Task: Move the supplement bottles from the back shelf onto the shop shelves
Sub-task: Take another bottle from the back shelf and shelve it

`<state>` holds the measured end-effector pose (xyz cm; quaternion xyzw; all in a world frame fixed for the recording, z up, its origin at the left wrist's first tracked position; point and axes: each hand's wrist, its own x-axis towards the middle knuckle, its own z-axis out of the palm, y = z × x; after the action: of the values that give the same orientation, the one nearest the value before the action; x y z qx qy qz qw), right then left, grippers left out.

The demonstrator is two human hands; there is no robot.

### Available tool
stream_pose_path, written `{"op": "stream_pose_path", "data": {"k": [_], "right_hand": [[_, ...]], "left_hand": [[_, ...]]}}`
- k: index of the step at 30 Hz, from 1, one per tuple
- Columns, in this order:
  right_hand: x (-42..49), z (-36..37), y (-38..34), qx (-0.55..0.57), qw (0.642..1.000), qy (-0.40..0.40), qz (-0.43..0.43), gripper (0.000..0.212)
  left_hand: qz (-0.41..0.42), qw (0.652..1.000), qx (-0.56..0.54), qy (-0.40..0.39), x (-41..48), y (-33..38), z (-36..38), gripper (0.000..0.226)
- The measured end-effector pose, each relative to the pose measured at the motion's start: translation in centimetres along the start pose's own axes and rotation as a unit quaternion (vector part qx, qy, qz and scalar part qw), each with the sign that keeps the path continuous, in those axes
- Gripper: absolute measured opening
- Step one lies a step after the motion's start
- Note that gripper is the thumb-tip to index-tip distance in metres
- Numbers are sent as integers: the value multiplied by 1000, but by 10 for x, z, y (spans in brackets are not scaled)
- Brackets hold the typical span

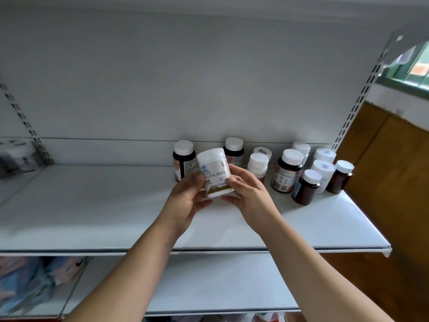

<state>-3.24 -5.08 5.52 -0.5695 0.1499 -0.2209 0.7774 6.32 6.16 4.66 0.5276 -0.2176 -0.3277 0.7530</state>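
Landmark: the white shelf (92,217); every place below is given from it.
Bottle in hand: a white bottle (214,173) with a white cap and a printed label. It is lifted clear above the shelf, about mid-width, tilted a little, and not set down.
Left hand (188,201): curled round the left side of the white bottle, fingers over the label.
Right hand (248,194): closed on the bottle's right side, with the thumb under its base. So both hands hold the one bottle.
Already on the shelf: a cluster of standing bottles (287,170) at its right end, running back to the rear panel. I count about ten, all upright, some dark amber and some white, all white-capped. One dark bottle (183,159) stands at the left edge of the group, just behind the held one.
Bare part: the left half of the shelf carries no bottles.
Below the shelf: a lower shelf (209,287), bare where it shows.
Left of the shelf: blurred goods (18,156) in the next bay, too soft to name.
Done so far: as I read it, this is shop shelving and the cluster is what has been moved over.
In hand now: most likely one more bottle being faced and placed beside the group.
Left to do: set this one down. The back shelf is out of sight, so how many remain there I cannot tell.
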Motion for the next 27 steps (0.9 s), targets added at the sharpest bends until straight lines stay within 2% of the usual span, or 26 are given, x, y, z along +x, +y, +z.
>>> {"op": "stream_pose_path", "data": {"k": [2,5,9,12,14,17,20,24,27], "right_hand": [[-1,0,0,4,1000,-7,3,34],[-3,3,1,-39,999,21,-22,48],[-7,7,4,-76,995,45,-55,47],[-7,5,1,-56,997,18,-40,51],[-7,2,-3,-2,1000,-25,-10,52],[-5,-1,-4,81,993,-75,42,42],[-2,0,0,138,980,-117,77,39],[-1,15,7,161,968,-162,100,37],[-2,40,10,121,975,-162,87,30]], "left_hand": [[-24,999,-34,-30,0,-1,-2,37],[-50,995,-66,-56,-1,-3,-4,33],[-53,994,-69,-68,-3,-3,-4,35],[-38,997,-43,-58,-6,0,-2,36],[-20,999,-31,-31,-8,3,0,32],[-1,998,-33,45,-12,8,6,9],[26,994,-1,110,-20,11,11,10],[51,985,7,163,-37,17,3,11],[58,984,8,170,-55,26,-19,9]]}}
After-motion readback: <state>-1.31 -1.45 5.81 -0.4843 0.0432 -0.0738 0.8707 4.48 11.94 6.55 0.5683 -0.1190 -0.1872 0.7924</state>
